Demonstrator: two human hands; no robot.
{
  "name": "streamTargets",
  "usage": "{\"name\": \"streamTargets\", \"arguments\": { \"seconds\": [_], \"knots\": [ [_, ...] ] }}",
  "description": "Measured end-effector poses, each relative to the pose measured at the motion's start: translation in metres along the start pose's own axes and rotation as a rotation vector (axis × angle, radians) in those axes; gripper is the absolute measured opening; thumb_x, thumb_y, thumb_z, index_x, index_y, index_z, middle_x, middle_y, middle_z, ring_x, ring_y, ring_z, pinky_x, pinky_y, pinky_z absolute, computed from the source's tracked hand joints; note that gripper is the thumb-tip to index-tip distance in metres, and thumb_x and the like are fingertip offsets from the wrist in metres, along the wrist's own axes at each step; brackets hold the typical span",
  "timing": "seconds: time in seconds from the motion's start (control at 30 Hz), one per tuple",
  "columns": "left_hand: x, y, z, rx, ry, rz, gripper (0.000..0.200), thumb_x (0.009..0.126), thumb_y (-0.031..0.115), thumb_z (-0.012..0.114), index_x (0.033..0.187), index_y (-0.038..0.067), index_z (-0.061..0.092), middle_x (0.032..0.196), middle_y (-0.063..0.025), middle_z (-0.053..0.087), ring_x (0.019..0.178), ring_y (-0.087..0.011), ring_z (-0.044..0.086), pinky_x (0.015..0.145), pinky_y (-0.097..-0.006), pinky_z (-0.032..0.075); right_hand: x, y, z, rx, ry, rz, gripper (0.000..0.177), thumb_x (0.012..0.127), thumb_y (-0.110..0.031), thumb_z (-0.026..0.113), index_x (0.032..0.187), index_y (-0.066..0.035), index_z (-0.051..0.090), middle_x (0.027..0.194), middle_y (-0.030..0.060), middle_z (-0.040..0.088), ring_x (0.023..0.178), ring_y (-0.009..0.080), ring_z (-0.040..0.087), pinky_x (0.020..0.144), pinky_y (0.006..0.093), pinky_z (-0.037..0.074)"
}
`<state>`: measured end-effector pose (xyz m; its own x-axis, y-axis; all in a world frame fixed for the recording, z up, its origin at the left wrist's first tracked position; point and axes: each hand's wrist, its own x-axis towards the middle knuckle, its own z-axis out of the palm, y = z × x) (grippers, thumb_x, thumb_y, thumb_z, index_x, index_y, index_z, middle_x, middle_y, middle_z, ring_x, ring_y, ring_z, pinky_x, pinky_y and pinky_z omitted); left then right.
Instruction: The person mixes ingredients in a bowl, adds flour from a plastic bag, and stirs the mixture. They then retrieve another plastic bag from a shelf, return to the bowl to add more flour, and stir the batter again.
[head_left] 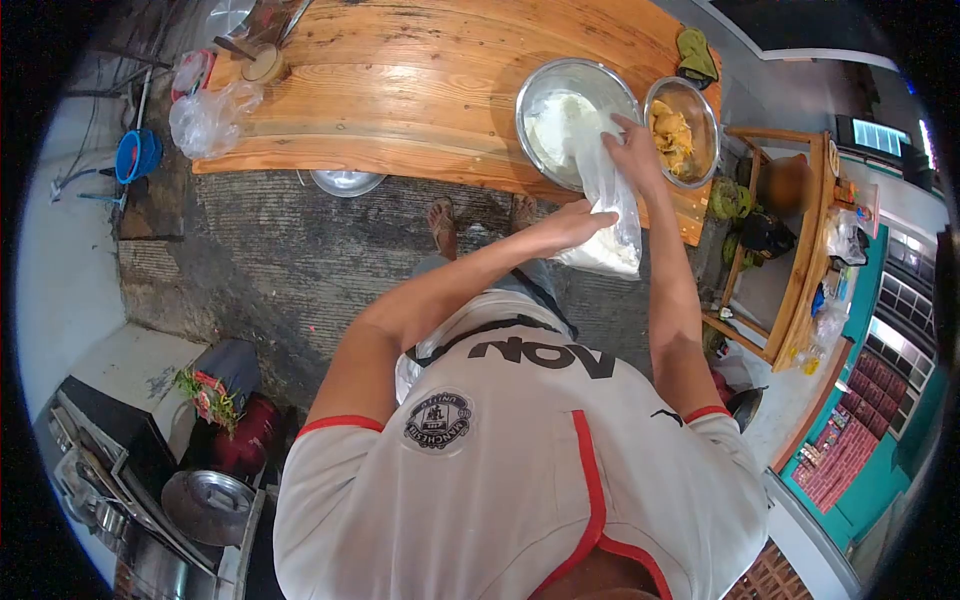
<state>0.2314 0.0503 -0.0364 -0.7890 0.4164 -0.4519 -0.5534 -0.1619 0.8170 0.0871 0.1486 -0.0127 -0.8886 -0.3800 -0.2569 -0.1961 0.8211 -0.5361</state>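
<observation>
A clear plastic bag (606,252) with white powder in its lower part hangs at the table's near edge, its upper end reaching over a large metal bowl (530,98). My left hand (572,228) is closed around the bag's middle, thumb on top. Higher up, my right hand (634,156) grips the bag near its mouth, beside the bowl's right rim. White powder (556,128) lies inside the bowl. Just right of my right hand stands a smaller metal bowl (712,150) with yellow-orange chunks (672,136) in it.
The wooden table (400,90) carries a container of brownish liquid (264,64) and a crumpled plastic bag (212,120) at its left end. A green cloth item (696,55) lies at the far right corner. Under the near edge sits a metal basin (346,182). A wooden shelf (800,260) stands to the right.
</observation>
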Motion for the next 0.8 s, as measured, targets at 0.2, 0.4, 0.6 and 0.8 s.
{"name": "streamTargets", "arguments": {
  "seconds": [0.2, 0.4, 0.6, 0.8],
  "knots": [
    [-0.012, 0.005, 0.010, -0.205, -0.101, 0.075, 0.057, 0.087, 0.034, 0.048, 0.127, -0.004, 0.035, 0.126, -0.0176, 0.043, 0.116, -0.0247, 0.040, 0.097, -0.0333, 0.029, -0.004, 0.010, 0.002, -0.082, 0.023, -0.053, 0.049, 0.073, -0.020, 0.059, 0.116, 0.002, 0.051, 0.088, 0.0250, 0.061, 0.085, 0.0317, 0.061, 0.074, 0.0362, 0.047],
    [-0.009, 0.005, 0.011, -0.199, -0.101, 0.107, 0.054, 0.088, 0.032, 0.047, 0.126, -0.004, 0.036, 0.124, -0.0160, 0.046, 0.113, -0.0231, 0.043, 0.096, -0.0323, 0.031, -0.013, -0.003, -0.006, 0.016, 0.052, 0.046, 0.053, 0.075, -0.020, 0.053, 0.123, -0.001, 0.044, 0.079, 0.0235, 0.061, 0.076, 0.0317, 0.061, 0.071, 0.0393, 0.045],
    [-0.006, -0.012, 0.012, -0.164, -0.063, 0.087, 0.050, 0.088, 0.031, 0.047, 0.123, -0.004, 0.041, 0.117, -0.0144, 0.051, 0.107, -0.0219, 0.047, 0.092, -0.0313, 0.034, -0.010, 0.008, 0.002, -0.087, 0.006, -0.054, 0.054, 0.074, -0.016, 0.050, 0.126, -0.002, 0.041, 0.071, 0.0224, 0.060, 0.069, 0.0321, 0.060, 0.070, 0.0393, 0.044],
    [-0.008, -0.033, 0.014, -0.103, -0.061, 0.113, 0.050, 0.088, 0.033, 0.046, 0.121, -0.004, 0.042, 0.115, -0.0137, 0.052, 0.104, -0.0207, 0.048, 0.091, -0.0311, 0.035, -0.021, -0.014, -0.001, 0.060, -0.028, -0.014, 0.063, 0.074, -0.022, 0.063, 0.129, -0.002, 0.037, 0.116, 0.0291, 0.048, 0.104, 0.0305, 0.053, 0.086, 0.0367, 0.041]
  ]
}}
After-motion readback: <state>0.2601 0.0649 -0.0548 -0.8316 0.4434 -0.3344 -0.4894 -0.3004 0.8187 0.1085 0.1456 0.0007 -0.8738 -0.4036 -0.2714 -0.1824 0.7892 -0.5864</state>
